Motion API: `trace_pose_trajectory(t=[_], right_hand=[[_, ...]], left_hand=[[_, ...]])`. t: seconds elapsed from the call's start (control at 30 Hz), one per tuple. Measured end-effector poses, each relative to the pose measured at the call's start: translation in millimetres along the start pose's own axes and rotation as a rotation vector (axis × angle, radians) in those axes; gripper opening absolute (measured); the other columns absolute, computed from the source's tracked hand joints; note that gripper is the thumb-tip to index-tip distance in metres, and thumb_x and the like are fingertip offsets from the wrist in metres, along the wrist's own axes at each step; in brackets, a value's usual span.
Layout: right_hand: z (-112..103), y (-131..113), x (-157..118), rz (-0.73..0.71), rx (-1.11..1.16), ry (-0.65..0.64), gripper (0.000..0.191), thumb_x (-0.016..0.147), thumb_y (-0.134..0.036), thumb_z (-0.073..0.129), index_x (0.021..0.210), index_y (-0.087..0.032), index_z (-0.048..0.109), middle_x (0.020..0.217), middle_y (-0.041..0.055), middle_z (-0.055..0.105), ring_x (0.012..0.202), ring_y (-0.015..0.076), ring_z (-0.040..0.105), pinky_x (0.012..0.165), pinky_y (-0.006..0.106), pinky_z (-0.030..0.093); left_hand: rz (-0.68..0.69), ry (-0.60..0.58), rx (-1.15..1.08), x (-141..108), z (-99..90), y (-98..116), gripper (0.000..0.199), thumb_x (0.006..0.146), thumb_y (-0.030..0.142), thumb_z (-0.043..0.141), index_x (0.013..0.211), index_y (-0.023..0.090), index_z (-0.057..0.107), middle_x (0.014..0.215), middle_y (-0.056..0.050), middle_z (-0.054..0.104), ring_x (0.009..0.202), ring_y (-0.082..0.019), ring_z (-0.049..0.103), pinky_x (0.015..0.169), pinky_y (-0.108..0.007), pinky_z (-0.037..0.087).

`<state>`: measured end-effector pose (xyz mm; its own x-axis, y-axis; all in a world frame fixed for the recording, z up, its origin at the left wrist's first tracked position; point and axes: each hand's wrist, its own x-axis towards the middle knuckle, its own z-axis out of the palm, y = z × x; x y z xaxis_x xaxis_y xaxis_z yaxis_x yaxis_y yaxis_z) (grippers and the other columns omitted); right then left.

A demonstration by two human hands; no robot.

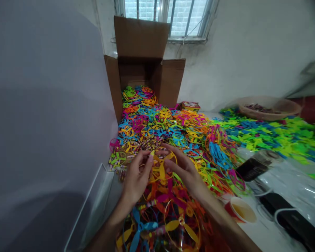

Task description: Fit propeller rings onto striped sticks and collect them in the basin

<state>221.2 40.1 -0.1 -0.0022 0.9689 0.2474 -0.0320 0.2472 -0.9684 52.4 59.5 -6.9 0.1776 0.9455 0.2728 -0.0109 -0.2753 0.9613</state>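
Yellow at its tip, a small piece (152, 153) sat pinched in the left hand (137, 174) at the middle of the frame (the fingers hid part of it). Just beside it, the right hand (184, 170) held a yellow spinner (162, 170) by its ring, between thumb and fingers. Bright spinners (164, 114) lay heaped around both hands and up into a brown box (141, 37) at the top middle. Green and blue bits (267, 135) lay at the right, and a cup (231, 209) stood at the lower right.

Propeller pile (160, 124) on white table (268, 235)
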Motion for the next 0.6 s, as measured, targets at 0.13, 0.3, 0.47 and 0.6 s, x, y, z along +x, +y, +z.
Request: trace_pose_trajectory(t=[0.13, 0.3, 0.47, 0.6], right_hand=[[5, -1, -9, 0.012, 0.082, 0.183, 0.037, 0.09, -0.047, 0.07, 0.123, -0.032, 0.063, 0.118, 0.0034, 0.073, 0.109, 0.0243, 0.068, 0.095, 0.039, 0.053], [0, -11, -16, 0.095, 0.06, 0.158, 0.022, 0.082, -0.041, 0.08, 0.098, -0.027, 0.075, 0.096, 0.0019, 0.077, 0.093, 0.0218, 0.072, 0.085, 0.032, 0.053], [-1, -26, -25, 0.146, 0.063, -0.124, 0.016, 0.084, -0.037, 0.08, 0.094, -0.024, 0.076, 0.073, -0.0012, 0.075, 0.064, 0.0168, 0.071, 0.069, 0.029, 0.054], [-2, -34, -30, 0.145, 0.001, -0.168, 0.015, 0.084, -0.037, 0.08, 0.087, -0.024, 0.076, 0.079, -0.0009, 0.076, 0.065, 0.0158, 0.072, 0.068, 0.028, 0.054]], left_hand=[[-0.089, -0.189, -0.219, -15, 1.4, 9, 0.03, 0.095, 0.045, 0.061, 0.112, 0.022, 0.057, 0.087, -0.001, 0.067, 0.065, -0.014, 0.063, 0.06, -0.025, 0.053], [-0.032, -0.149, -0.022, -22, -13.3, 26, 0.028, 0.097, 0.045, 0.059, 0.109, 0.022, 0.067, 0.087, 0.0, 0.066, 0.056, -0.009, 0.055, 0.055, -0.022, 0.047], [-0.067, -0.16, 0.02, -20, -24.6, 35, 0.029, 0.095, 0.049, 0.061, 0.107, 0.023, 0.065, 0.08, 0.002, 0.064, 0.055, -0.01, 0.057, 0.05, -0.02, 0.044], [-0.091, -0.248, 0.036, -19, -26.6, 39, 0.029, 0.093, 0.049, 0.063, 0.1, 0.02, 0.067, 0.075, 0.002, 0.063, 0.053, -0.009, 0.057, 0.047, -0.02, 0.042]])
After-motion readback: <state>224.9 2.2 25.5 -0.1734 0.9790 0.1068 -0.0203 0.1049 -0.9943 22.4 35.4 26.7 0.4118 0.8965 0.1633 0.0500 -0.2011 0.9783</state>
